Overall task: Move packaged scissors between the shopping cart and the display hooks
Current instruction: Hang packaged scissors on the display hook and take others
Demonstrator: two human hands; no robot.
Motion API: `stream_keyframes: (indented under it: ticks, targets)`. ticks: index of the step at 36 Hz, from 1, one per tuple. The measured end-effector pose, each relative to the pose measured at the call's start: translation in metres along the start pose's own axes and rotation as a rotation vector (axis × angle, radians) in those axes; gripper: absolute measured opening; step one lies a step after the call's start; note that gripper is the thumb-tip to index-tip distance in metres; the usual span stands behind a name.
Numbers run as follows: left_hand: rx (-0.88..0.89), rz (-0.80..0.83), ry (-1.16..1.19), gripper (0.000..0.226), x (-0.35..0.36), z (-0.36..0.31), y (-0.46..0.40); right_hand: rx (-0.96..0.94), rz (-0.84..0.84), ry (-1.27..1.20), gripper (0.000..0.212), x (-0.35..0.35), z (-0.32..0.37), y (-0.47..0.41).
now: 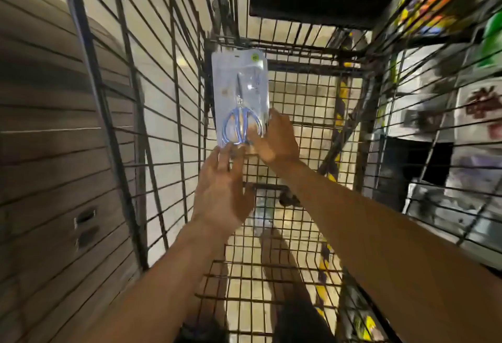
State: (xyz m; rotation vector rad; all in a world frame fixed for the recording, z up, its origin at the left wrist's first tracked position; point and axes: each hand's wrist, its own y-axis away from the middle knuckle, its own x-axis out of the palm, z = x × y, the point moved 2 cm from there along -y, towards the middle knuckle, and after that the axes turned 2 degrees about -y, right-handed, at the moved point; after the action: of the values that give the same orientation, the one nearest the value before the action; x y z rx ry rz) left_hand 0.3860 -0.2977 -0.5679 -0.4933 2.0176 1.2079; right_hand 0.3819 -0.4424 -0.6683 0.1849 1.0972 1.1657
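Both hands reached into the cart [173,76], the right hand [274,139] pinching the lower edge of the one scissors pack [240,98] held upright over the mesh, the left hand [222,193] spread loosely beneath, fingertips touching, seemingly to steady it.

I see through one wide-angle camera worn on the head, facing forward and steeply down into the shopping cart [298,234]. It sits close: both forearms reach in from the bottom edge, and the wire sides bow outward toward the frame's borders.
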Motion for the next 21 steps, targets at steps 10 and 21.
stream_keyframes:
  ticks: [10,21]
  targets:
    - [-0.033,0.010,0.032,0.079,-0.004,0.002,-0.004,0.053,0.008,-0.323,0.030,-0.010,0.001,-0.004]
    - [-0.210,0.027,0.321,0.077,0.017,0.000,-0.038,0.154,-0.042,-0.427,0.029,-0.069,-0.058,0.054]
